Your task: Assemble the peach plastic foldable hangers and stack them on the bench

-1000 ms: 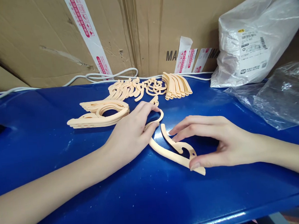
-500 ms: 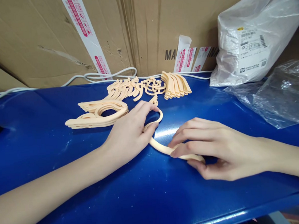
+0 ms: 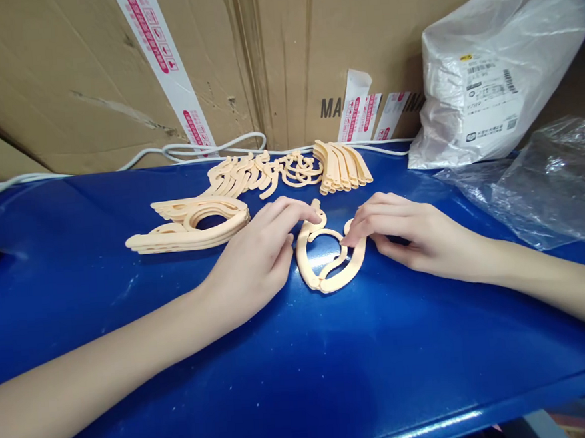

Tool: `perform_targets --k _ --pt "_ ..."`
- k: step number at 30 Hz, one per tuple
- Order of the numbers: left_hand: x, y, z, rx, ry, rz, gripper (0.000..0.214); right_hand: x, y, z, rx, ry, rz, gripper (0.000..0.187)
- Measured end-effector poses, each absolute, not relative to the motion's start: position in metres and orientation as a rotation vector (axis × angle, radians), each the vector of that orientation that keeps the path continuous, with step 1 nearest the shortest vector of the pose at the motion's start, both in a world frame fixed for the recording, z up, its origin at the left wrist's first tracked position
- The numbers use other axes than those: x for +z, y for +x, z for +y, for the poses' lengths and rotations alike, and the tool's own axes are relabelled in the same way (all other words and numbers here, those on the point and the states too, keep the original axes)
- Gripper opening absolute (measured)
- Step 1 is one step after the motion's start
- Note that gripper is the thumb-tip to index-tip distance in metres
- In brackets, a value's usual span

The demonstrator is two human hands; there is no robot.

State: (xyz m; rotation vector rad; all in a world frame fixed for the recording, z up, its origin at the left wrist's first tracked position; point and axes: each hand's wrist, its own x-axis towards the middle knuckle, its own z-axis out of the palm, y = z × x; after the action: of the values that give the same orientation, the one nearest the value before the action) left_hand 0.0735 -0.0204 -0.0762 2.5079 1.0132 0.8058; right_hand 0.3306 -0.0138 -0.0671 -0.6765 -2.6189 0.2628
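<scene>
A cream plastic folding hanger [image 3: 303, 261] lies on the blue table with its two arms bent round a curved inner piece. My left hand [image 3: 259, 248] grips it at the upper left, the index fingertip on the joint near the hook and the thumb by the left arm. At the tip of the right arm, my right hand [image 3: 403, 231] has its fingers curled over the plastic; its grip partly hides that end. Left of my left hand rests a stack of folded hangers [image 3: 188, 236].
Behind are loose hook pieces [image 3: 244, 175], ring pieces [image 3: 299, 172] and a row of curved arm pieces [image 3: 343, 165]. A white cable [image 3: 217, 147] runs along cardboard boxes [image 3: 286, 59]. At right are a labelled plastic bag [image 3: 484, 92] and crumpled clear film [image 3: 561, 187].
My right hand has moved up and left, folding the right arm of the hanger inward beside the other. My left hand has stayed nearly in place, its fingertips shifted on the hanger.
</scene>
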Motion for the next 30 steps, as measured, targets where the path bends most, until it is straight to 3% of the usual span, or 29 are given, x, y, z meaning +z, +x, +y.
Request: perform_targets --k 15,23,30 --pt "-0.0774 0.0748 -0.019 0.739 2.557 1.078 0.034 -0.0681 0.3278 -0.0167 0.245 -1.033 -2.437 0.013" --pt "-0.075 0.0752 -0.025 0.607 2.561 1.028 0.05 -0.0634 0.3279 -0.0162 0.329 -1.003 -2.471 0.026" --pt "-0.0779 0.0765 -0.0231 0.541 2.559 0.973 0.063 -0.0675 0.3265 -0.0194 0.454 -0.76 -2.71 0.051"
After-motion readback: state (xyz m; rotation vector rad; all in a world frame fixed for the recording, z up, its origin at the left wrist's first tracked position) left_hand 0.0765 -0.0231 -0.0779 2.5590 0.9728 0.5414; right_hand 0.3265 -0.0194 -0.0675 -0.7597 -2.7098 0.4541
